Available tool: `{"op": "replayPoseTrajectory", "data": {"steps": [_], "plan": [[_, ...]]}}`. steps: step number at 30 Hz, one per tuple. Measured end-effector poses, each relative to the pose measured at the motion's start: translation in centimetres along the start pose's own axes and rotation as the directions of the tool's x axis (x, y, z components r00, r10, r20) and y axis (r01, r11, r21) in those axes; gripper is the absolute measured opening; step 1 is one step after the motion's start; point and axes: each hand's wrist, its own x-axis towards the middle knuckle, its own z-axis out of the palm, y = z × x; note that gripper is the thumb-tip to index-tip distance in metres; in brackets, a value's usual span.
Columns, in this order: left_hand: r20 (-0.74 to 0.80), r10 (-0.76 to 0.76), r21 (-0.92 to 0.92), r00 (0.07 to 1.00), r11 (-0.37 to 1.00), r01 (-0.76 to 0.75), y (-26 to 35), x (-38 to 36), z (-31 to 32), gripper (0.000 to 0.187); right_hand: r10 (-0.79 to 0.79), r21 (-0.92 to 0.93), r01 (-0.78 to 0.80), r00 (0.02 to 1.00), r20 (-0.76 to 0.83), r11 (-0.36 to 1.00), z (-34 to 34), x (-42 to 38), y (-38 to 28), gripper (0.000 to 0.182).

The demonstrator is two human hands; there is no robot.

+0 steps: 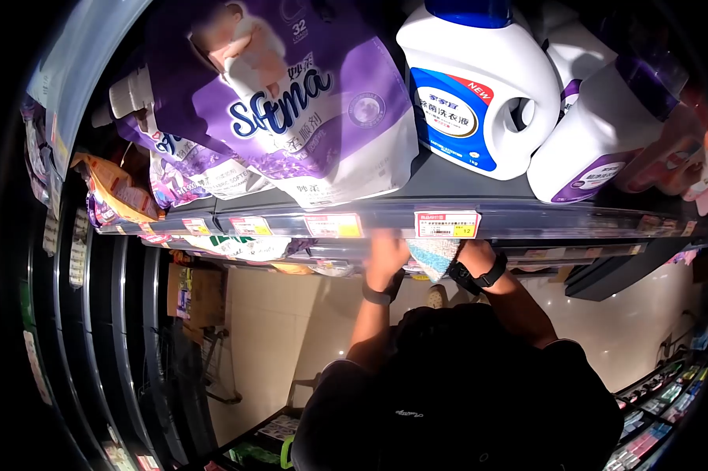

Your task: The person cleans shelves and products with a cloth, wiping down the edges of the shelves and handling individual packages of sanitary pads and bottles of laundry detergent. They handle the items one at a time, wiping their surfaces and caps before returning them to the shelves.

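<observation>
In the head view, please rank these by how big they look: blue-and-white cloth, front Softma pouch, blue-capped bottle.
1. Front Softma pouch
2. Blue-capped bottle
3. Blue-and-white cloth, partly hidden

One big purple pouch and at least one smaller pouch sit upper middle and upper left, with one orange bag. Upper right has at least three white bottles. At least six price tags line one shelf edge. Centre: one left hand, one right hand, two dark wristbands, one blue-and-white item. Left: one cardboard box.
</observation>
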Motion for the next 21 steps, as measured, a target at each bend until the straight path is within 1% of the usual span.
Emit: {"op": "replayPoseTrajectory", "data": {"steps": [3, 5, 6, 9, 10, 11, 12, 13, 15, 18, 20, 21], "plan": [[-0.018, -0.060, -0.065, 0.998, 0.996, 0.059, 1.3, -0.4, 0.2, 0.050, 0.094, 0.260, -0.087, 0.996, -0.013, 0.962, -0.6, -0.9, 0.2, 0.049], [-0.091, -0.049, -0.103, 0.995, 0.994, 0.039, 2.3, -0.6, 0.3, 0.051, 0.171, 0.439, -0.159, 0.985, 0.013, 0.884, -0.7, -1.5, 0.5, 0.049], [-0.134, 0.028, -0.057, 0.991, 0.998, -0.036, 3.1, -0.6, 0.2, 0.043, 0.201, 0.514, -0.190, 0.979, 0.034, 0.837, -0.6, -1.7, 0.7, 0.049], [-0.150, 0.161, 0.148, 0.975, 0.979, -0.139, 3.5, -2.2, 0.0, 0.051, 0.274, 0.691, -0.274, 0.955, 0.113, 0.669, -0.1, -2.6, 1.2, 0.049], [-0.194, 0.182, 0.126, 0.964, 0.979, -0.159, 2.9, -3.0, 0.3, 0.055, 0.289, 0.732, -0.294, 0.947, 0.138, 0.615, 0.1, -3.0, 1.3, 0.049], [-0.239, 0.209, 0.107, 0.948, 0.976, -0.188, 2.4, -3.3, 0.5, 0.059, 0.300, 0.759, -0.309, 0.941, 0.157, 0.573, 0.2, -3.2, 1.3, 0.049], [-0.216, 0.209, 0.138, 0.954, 0.974, -0.182, 2.5, -3.5, 0.4, 0.066, 0.301, 0.773, -0.315, 0.939, 0.167, 0.550, 0.3, -3.4, 1.2, 0.049], [-0.237, 0.206, 0.106, 0.949, 0.977, -0.186, 2.9, -3.6, 0.6, 0.067, 0.303, 0.785, -0.320, 0.936, 0.176, 0.531, 0.4, -3.7, 1.0, 0.049], [-0.260, 0.287, 0.257, 0.922, 0.941, -0.220, 2.7, -4.0, 0.8, 0.069, 0.301, 0.796, -0.325, 0.935, 0.188, 0.510, 0.6, -4.1, 0.8, 0.049], [-0.360, 0.163, 0.061, 0.918, 0.987, -0.152, 2.2, -4.2, 1.4, 0.056, 0.293, 0.790, -0.315, 0.939, 0.179, 0.526, 0.4, -4.6, 0.4, 0.049], [-0.339, 0.133, 0.037, 0.931, 0.991, -0.128, 2.0, -4.3, 1.1, 0.056, 0.268, 0.768, -0.279, 0.953, 0.144, 0.576, 0.3, -4.7, -0.3, 0.049], [-0.332, 0.120, 0.029, 0.936, 0.993, -0.117, 2.0, -4.3, 0.9, 0.057, 0.241, 0.743, -0.244, 0.964, 0.115, 0.623, 0.3, -4.7, -1.0, 0.049]]}}
